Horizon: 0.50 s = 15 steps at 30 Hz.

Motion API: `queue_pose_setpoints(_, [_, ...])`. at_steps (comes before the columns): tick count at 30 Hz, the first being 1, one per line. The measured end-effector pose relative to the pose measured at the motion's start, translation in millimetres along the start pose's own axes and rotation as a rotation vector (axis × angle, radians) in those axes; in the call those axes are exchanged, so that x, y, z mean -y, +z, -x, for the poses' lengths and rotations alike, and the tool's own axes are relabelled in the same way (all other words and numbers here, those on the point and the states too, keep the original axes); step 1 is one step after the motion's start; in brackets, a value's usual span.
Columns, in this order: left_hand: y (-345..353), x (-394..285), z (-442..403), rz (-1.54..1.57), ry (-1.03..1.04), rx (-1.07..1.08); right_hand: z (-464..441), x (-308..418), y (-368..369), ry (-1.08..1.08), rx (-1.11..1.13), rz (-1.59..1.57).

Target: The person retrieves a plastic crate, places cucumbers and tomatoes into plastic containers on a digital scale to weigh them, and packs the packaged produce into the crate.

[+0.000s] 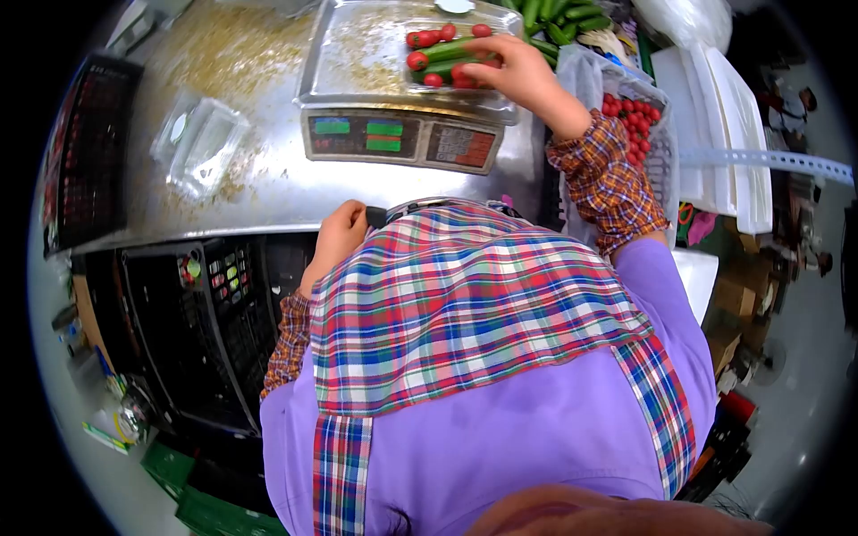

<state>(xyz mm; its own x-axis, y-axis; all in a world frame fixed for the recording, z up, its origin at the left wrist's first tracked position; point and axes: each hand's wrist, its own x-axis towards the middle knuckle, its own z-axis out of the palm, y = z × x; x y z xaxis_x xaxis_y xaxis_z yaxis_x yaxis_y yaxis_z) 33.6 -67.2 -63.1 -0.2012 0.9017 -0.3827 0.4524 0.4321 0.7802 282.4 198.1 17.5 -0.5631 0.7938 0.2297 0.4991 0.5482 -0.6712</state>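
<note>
My right hand (518, 79) reaches over a clear tray on the scale's metal pan (357, 62); its fingers are bent at the small tomatoes on the tray's right side. Cucumbers (440, 52) lie in that tray with red tomatoes (416, 61) around them. Whether the fingertips grip a tomato is hard to tell. Below the pan, the scale's display panel (402, 138) shows green windows. My left hand (341, 230) rests at the table's front edge beside a small black object, its fingers curled in; what they hold, if anything, is hidden.
Empty clear trays (207, 143) lie on the metal table (277, 201) at left. A lined basket (663, 134) of tomatoes stands at right, below a pile of cucumbers (572, 16). White foam boxes (728, 134) are further right, black crates (192, 322) below the table at left.
</note>
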Motion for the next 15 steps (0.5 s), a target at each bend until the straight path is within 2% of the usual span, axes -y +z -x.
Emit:
queue_pose_setpoints(3, [-2.1, -1.4, 7.0, -0.012, 0.026, 0.003, 4.2, -17.7, -1.1, 0.022, -0.028, 0.086])
queue_pose_setpoints(4, [-0.8, 1.9, 10.3, -0.016, 0.048, -0.025, 6.1, -20.2, -4.4, 0.106, -0.008, 0.036])
queue_pose_setpoints(6, [-3.5, -0.4, 15.2, -0.018, 0.014, -0.007, 8.5, -24.2, -17.3, 0.032, -0.039, -0.032])
queue_pose_setpoints(9, [-6.7, 6.8, 14.4, -0.009, 0.035, 0.0, 12.1, -25.7, -43.3, 0.244, -0.108, -0.1])
queue_pose_setpoints(12, [-11.1, 7.8, 14.1, -0.048, 0.064, 0.002, 11.7, -28.2, -65.4, 0.301, -0.184, -0.269])
queue_pose_setpoints(15, [-11.3, 6.4, 15.5, -0.05, 0.055, 0.0, 11.4, -30.6, -80.2, 0.383, -0.118, -0.479])
